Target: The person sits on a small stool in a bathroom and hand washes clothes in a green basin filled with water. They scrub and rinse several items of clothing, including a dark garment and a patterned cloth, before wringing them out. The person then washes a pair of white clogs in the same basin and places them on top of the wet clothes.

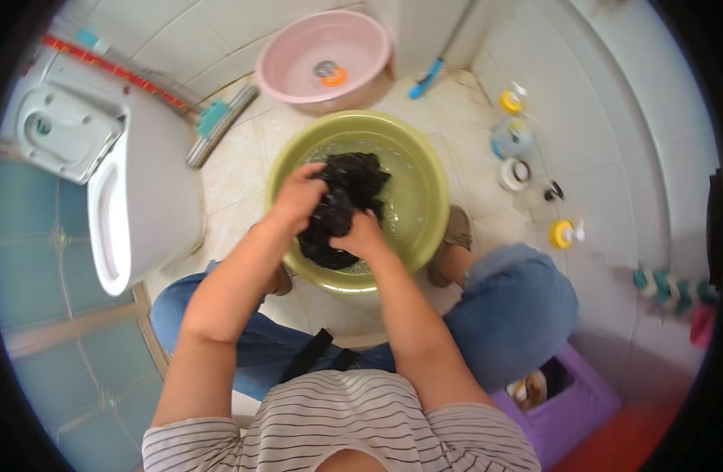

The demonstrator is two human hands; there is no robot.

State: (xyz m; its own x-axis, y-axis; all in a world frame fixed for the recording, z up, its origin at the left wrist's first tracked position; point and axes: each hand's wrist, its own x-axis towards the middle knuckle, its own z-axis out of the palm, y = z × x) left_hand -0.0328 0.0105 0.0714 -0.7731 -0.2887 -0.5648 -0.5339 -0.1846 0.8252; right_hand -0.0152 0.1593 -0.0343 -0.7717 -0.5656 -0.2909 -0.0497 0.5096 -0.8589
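A black wet cloth or garment (354,177) lies bunched in a green plastic basin (435,194) with clear water (405,194) in it. My left hand (299,197) grips the cloth at its upper left side, fingers curled over the fabric. Lower down and to the right, my right hand (364,236) is closed on the same cloth, its fingertips partly hidden in the folds. The basin stands on the tiled floor between my feet.
Beyond the basin is a pink basin (290,79). A sponge mop (219,127) leans by the toilet (154,177) at left. A blue-handled brush (426,79), pump bottles (512,138) and a roll of tape (515,174) are at right. Near my knee sits a purple bin (574,407).
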